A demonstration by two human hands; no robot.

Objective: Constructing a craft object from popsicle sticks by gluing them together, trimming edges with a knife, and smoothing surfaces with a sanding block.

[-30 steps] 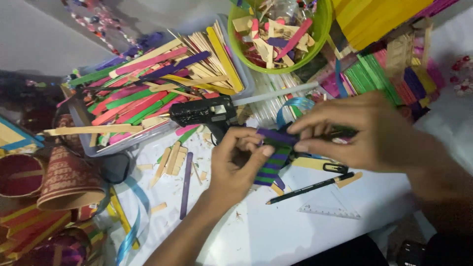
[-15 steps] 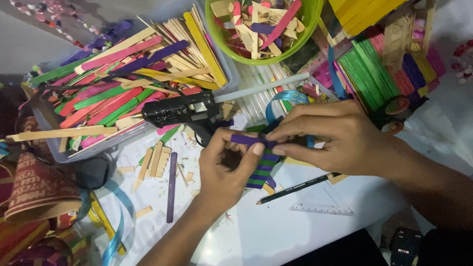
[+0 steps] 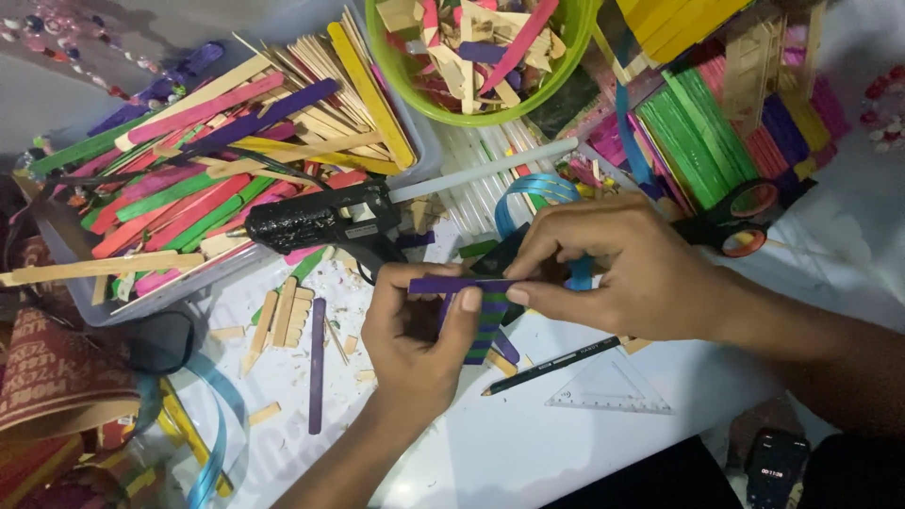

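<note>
Both our hands are on one workpiece: a small panel of purple and green craft sticks (image 3: 485, 320). Our left hand (image 3: 415, 330) grips it from below, fingers curled shut around it, thumb pressed on the purple stick (image 3: 462, 284) lying across its top edge. Our right hand (image 3: 622, 264) comes in from the right, thumb and fingertips pinched shut on the same purple stick, right at the panel's top. The two thumbs sit just beside each other.

Panel is held above the white bench (image 3: 509, 443), near centre, between both hands.

Just above the left hand: black glue gun (image 3: 316, 224), clear glue stick (image 3: 481, 172) sticking out of its back toward the right. Left of the left hand: loose purple stick (image 3: 317, 363) lying on the bench, plain wooden offcuts (image 3: 278, 316) beside it. Below the right hand: black pencil (image 3: 551, 365) and a clear set square (image 3: 608, 388), close together. Right of the right hand: scissors (image 3: 740, 212), with stacks of green sticks (image 3: 693, 132) beyond them. Further up: green bowl (image 3: 566, 57) of stick scraps, and a tray (image 3: 104, 306) piled with mixed coloured sticks up-left of the glue gun.
</note>
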